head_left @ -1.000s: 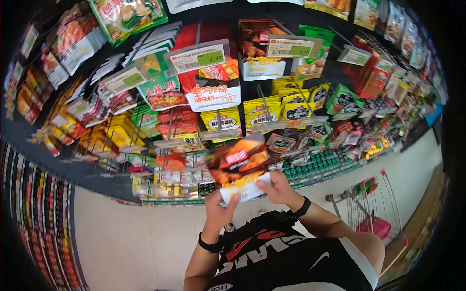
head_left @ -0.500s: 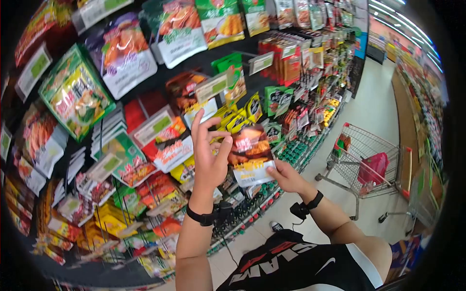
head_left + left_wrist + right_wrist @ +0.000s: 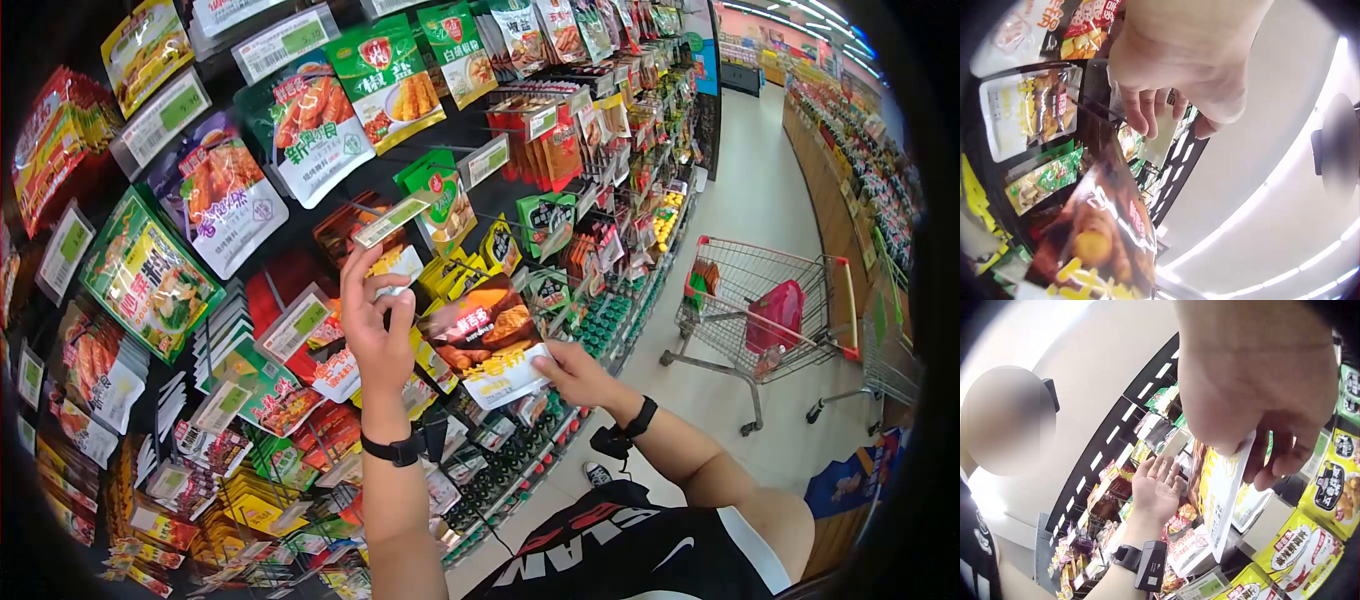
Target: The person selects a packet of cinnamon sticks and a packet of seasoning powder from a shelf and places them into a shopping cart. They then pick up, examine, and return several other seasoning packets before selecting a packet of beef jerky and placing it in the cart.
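Right hand (image 3: 565, 375) pinches the glossy brown-orange foil pouch (image 3: 485, 340) by its white edge; left hand (image 3: 378, 320), fingers spread and empty, would best hold the green-and-white plastic price flap (image 3: 392, 221) clear.

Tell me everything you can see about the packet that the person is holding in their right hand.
The packet is a flat, glossy plastic pouch. Its upper part is dark brown and orange with a picture of fried-looking food and a red label. Its lower band is white with yellow lettering. It is tilted, in front of the hanging packets on the rack. The right hand pinches its white lower corner. The left hand is beside it, and contact is unclear.
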`<state>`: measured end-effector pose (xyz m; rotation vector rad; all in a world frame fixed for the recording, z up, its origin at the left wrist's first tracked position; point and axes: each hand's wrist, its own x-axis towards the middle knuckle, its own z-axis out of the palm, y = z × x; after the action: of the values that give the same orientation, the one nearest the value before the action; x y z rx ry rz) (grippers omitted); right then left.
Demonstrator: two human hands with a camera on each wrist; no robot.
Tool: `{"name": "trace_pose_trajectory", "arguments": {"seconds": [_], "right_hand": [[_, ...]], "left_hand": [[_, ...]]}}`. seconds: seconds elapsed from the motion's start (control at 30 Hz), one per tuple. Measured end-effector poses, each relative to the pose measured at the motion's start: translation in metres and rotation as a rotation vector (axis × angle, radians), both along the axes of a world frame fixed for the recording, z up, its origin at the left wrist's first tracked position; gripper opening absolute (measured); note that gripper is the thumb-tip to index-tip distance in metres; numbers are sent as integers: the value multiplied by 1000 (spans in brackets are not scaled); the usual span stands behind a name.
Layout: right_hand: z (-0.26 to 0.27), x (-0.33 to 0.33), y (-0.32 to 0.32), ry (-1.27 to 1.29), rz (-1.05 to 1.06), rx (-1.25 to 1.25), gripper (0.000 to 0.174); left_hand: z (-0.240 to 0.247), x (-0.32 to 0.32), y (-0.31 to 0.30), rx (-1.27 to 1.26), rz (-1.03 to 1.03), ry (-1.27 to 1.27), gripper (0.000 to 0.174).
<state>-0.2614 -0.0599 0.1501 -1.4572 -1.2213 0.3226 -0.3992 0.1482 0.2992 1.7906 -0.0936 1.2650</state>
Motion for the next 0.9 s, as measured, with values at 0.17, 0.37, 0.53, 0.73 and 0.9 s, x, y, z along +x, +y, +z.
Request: {"name": "trace_pose_trajectory", "arguments": {"seconds": [0.17,0.37,0.53,0.73,0.9], "right_hand": [[9,10,51,287,105,71,28],[41,27,99,398,248,82,30],[45,46,127,335,322,159,32],[33,67,147,274,370,140,33],[48,78,146,295,412,128,31]], "left_hand": [[16,-11,-6,190,116,125,77],[28,-18,-1,216,172,345,93],[40,-23,-6,313,335,518,95],[60,-22,-24,331,442,684,95],[58,-22,-30,321,508,696,95]]}}
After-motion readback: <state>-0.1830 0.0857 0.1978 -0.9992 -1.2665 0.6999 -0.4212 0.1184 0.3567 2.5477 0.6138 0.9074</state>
